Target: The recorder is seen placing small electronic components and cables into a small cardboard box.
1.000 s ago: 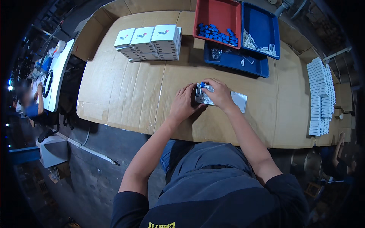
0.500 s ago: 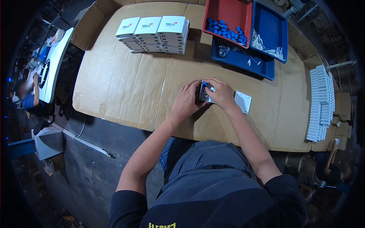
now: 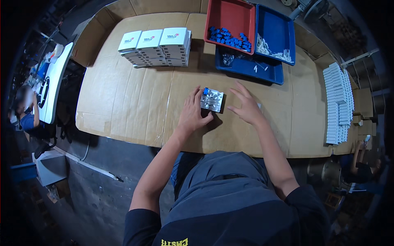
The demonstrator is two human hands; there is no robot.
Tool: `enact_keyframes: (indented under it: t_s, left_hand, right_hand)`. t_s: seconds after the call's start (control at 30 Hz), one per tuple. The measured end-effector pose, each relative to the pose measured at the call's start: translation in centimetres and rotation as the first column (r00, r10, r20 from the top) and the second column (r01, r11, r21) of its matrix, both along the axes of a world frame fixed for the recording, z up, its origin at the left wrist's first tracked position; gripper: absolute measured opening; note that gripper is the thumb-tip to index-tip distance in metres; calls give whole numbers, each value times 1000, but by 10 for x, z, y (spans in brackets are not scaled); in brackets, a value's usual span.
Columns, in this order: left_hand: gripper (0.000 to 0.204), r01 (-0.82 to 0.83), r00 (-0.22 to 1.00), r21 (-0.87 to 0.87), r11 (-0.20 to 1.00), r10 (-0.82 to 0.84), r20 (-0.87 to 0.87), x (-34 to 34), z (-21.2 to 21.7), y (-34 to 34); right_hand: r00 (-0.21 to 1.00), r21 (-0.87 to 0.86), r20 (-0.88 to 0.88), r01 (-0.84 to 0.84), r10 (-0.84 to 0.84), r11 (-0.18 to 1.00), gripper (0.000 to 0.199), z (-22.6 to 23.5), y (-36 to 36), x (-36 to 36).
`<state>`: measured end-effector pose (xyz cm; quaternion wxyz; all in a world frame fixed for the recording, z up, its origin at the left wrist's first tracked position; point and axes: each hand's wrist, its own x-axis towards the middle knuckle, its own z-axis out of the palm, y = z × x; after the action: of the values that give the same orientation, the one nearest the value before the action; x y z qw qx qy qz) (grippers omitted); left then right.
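Note:
A small shallow white box (image 3: 212, 101) with its inside showing is over the middle of the table. A blue piece (image 3: 205, 91) sits in its upper left corner, among small parts too fine to name. My left hand (image 3: 191, 113) grips the box at its left side, fingers along the edge and thumb by the lower edge. My right hand (image 3: 248, 108) is apart from it to the right, open with fingers spread and nothing in them. Behind the right hand, a white flat cover (image 3: 259, 105) is mostly hidden.
Stacked white boxes (image 3: 154, 47) stand at the back left. A red tray (image 3: 230, 18) of blue pieces and a blue tray (image 3: 275, 30) of white parts overlap a lower blue tray (image 3: 246, 74). White stacks (image 3: 338, 102) line the right edge. People (image 3: 30, 110) sit at both sides.
My right hand has let go of the blue piece and drawn back to the right, opening. The box's inside is now exposed, and the white cover is largely hidden.

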<state>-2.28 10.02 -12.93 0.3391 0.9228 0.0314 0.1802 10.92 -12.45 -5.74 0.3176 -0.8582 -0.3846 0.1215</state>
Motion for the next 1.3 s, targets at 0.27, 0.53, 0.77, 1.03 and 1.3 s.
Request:
enact_keyframes:
  t_s: [0.27,0.53,0.77,1.03,1.3]
  left_hand:
    - [109,-103,991,16,995,104,-88,2,22,-18]
    - [112,-244,969,-18,970,243,-36,11,26,-53]
    - [100,-440,896,79,894,443,-26,20,22,-80]
    - [92,6,983,-856,517,153,99,-6,32,-65]
    - [84,144,971,-956,-254,-150,186,-32,88,-92]
  right_hand:
    - [994,-230,-25,101,-109,968,48,13,-111,-29]
    - [842,35,-383,424,-380,905,29,-7,-132,-20]
    - [883,-6,168,445,-438,896,61,-11,-112,-25]
    - [930,82,-92,362,-355,928,78,-3,-96,-54]
    - [549,732,-681,511,485,450,67,59,-73,-35]
